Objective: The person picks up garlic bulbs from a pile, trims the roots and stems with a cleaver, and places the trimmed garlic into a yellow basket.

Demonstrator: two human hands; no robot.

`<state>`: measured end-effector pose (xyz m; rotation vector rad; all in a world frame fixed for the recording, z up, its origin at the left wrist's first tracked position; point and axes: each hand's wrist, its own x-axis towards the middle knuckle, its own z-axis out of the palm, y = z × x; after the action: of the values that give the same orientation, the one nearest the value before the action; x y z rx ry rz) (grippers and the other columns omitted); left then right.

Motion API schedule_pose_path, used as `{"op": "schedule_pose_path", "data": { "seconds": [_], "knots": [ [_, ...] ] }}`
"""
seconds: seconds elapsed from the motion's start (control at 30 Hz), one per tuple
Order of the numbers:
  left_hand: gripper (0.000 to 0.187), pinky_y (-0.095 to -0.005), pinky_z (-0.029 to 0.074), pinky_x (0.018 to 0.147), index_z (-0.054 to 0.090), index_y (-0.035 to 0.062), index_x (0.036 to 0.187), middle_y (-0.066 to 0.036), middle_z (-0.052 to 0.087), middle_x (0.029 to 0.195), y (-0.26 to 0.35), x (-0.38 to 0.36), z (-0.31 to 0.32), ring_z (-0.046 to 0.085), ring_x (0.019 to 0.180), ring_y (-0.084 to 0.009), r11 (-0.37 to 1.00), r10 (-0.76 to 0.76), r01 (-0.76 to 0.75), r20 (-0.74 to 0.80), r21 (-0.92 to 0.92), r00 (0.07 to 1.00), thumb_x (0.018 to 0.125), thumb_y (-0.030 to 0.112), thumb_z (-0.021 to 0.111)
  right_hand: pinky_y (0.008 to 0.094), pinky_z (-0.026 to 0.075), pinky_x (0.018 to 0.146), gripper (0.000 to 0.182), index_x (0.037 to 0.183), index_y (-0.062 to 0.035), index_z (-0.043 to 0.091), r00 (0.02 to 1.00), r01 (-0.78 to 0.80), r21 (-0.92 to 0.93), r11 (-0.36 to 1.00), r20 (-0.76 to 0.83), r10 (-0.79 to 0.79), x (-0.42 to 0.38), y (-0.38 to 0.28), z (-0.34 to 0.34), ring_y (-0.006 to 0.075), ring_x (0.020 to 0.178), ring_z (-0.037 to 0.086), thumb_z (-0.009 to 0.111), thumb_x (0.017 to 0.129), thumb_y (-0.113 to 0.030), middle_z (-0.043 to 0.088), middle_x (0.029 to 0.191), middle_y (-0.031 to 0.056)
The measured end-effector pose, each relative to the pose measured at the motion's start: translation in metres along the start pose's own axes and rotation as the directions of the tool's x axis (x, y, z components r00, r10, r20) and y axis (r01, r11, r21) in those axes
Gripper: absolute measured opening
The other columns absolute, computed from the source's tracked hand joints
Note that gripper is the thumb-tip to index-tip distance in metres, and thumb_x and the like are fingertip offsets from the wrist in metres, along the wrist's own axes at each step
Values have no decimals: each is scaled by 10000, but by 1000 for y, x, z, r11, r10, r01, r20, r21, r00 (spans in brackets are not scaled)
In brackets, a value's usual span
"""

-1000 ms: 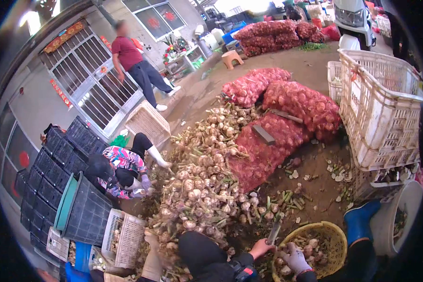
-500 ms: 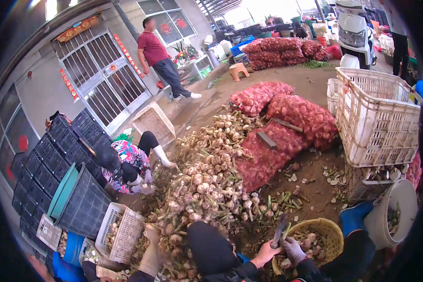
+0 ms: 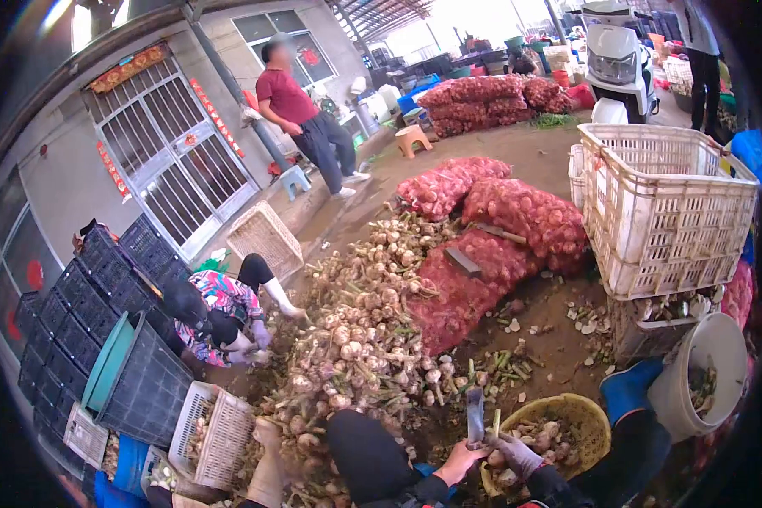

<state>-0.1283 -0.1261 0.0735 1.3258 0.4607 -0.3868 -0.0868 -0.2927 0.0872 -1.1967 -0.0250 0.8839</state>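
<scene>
My left hand (image 3: 461, 462), bare below a dark sleeve, is closed around the bottom of a wide knife (image 3: 476, 413) whose blade points up. Close beside it, my gloved right hand (image 3: 519, 455) grips a garlic bulb (image 3: 496, 460), with a pale green stalk sticking up from it. Both hands are just over the near left rim of a yellow basket (image 3: 599, 416), which holds garlic bulbs and scraps. A large heap of garlic (image 3: 347, 339) with stalks lies beyond my dark-clothed knee. The knife's handle is hidden in my fingers.
Red net sacks (image 3: 483, 284) of garlic lie beyond the heap. White crates (image 3: 665, 212) and a white bucket (image 3: 707, 372) stand right. A crouching co-worker (image 3: 220, 313) handles garlic at left; another person's arm (image 3: 267, 466) shows at lower left. A person (image 3: 300, 118) stands behind.
The knife has gone from slanted to nearly upright, and the right hand has shifted slightly left with the bulb. The standing person's arm is now bent. The whole view has shifted a little.
</scene>
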Motion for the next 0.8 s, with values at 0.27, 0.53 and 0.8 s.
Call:
{"op": "schedule_pose_path", "data": {
  "seconds": [0.27,0.53,0.8],
  "knots": [
    [158,-267,438,659,643,39,878,-1,627,808,1,10,-26,571,717,-114,986,114,-136,-212,-95,971,765,106,730,280,412,866,486,1219,-14,508,999,-15,-120,993,33,19,-13,-22,11,142,997,518,641,839,-285,579,1120,50],
    [164,-249,413,557,580,49,820,6,585,719,29,1,-34,540,612,-97,989,110,-140,-433,-37,895,780,133,715,275,416,837,379,1148,-6,544,971,-228,-84,970,-95,220,3,1,1,125,925,513,591,867,-256,585,1006,28],
    [162,-289,388,613,582,39,848,-7,554,723,20,12,-27,494,647,-127,983,89,-46,-245,176,965,730,116,663,264,413,860,316,1097,3,569,997,-37,-178,983,-80,23,6,19,-9,154,985,522,552,860,-205,579,1052,66]
  ]
}}
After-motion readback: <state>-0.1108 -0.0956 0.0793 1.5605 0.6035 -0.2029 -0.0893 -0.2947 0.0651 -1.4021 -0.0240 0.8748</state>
